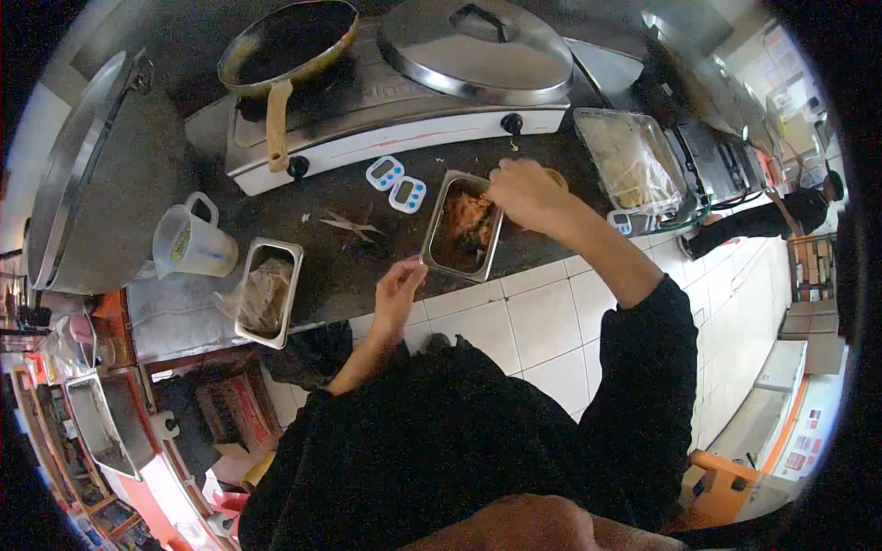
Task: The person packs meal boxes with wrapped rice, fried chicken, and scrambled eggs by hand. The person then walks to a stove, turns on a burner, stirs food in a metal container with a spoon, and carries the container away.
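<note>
A rectangular steel pan (pixel 462 231) with reddish-brown food inside stands at the counter's near edge. My left hand (pixel 401 282) touches or pinches its near left corner; the fingertips are together there. My right hand (pixel 520 193) is at the pan's right rim, fingers curled down; whether it holds something is hidden. Behind the right wrist a round yellowish rim (pixel 557 180) shows in part. Two white digital timers (pixel 396 183) lie left of the pan, and scissors (pixel 350 224) lie further left. A second steel pan (pixel 295 289) holds a plastic bag of brownish food (pixel 265 296).
At the back is a gas stove (pixel 406 134) with a wok (pixel 296 41) and a large lidded pan (pixel 482 55). A measuring jug (pixel 196 241) and a big pot (pixel 110 186) stand left. A plastic-wrapped tray (pixel 630 162) sits right. Another person (pixel 772 213) is far right.
</note>
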Motion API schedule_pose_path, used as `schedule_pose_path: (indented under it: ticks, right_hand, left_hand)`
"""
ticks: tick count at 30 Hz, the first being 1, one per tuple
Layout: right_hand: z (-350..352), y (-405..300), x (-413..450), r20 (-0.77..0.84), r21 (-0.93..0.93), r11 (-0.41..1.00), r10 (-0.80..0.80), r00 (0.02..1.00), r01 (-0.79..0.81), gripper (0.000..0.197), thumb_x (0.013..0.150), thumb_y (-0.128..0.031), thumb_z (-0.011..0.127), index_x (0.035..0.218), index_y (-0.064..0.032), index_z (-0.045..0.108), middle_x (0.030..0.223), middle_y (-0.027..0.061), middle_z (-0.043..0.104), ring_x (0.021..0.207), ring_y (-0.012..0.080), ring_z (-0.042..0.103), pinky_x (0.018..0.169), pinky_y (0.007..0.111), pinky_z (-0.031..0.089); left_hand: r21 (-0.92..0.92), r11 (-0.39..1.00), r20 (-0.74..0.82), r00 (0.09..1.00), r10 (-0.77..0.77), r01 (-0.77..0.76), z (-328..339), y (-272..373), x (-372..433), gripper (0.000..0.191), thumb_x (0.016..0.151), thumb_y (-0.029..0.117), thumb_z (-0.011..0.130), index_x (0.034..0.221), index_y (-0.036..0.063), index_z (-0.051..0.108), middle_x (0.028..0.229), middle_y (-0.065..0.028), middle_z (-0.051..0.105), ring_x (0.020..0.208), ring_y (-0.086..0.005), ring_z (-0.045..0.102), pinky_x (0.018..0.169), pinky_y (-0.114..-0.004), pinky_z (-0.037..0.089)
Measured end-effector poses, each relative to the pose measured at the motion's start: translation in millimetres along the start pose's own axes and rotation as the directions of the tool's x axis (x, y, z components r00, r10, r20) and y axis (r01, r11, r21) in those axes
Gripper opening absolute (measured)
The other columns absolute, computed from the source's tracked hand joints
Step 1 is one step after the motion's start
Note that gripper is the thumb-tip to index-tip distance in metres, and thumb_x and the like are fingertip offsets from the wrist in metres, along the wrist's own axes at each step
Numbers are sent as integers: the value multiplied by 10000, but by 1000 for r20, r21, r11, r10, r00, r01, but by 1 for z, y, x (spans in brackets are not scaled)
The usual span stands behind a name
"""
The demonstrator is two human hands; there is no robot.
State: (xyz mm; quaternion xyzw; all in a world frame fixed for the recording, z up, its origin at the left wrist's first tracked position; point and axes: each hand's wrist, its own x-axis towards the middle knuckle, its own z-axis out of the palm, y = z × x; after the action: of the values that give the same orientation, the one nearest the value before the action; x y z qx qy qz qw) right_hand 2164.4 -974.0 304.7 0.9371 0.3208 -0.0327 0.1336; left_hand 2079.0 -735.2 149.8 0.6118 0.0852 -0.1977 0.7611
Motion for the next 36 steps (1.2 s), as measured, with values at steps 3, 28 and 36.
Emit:
schedule_pose_path:
  ticks: [3, 28, 36]
  right_hand:
    - [-23, 0, -4, -88, 3, 1000, 7, 996, -6, 98, 746, -147, 632, 720, -67, 682, 757, 144, 644, 772, 329, 640, 678, 426, 523]
    - [13, -85, -51, -54, 268, 850, 483, 874, -453, 182, 824, -230, 573, 752, -119, 697, 701, 136, 658, 688, 328, 663, 598, 459, 522]
    - [-8, -126, -62, -84, 359, 694, 691, 718, -625, 155, 742, -122, 574, 718, -23, 692, 717, 201, 663, 692, 340, 685, 608, 438, 547]
  left_hand:
    - [6, 996, 17, 996, 88, -88, -5, 2, 0, 164, 892, 139, 645, 1011, 26, 637, 1080, -23, 601, 878, -78, 540, 779, -231, 444]
    - [-323, 940, 156, 974, 163, -105, -123, 218, 118, 343, 884, 362, 627, 1024, 59, 549, 920, -67, 657, 781, -185, 615, 692, -318, 480]
    - [-558, 830, 244, 954, 171, -6, -124, 223, 144, 168, 917, 190, 598, 892, 57, 498, 643, 25, 444, 475, -65, 378, 422, -202, 315]
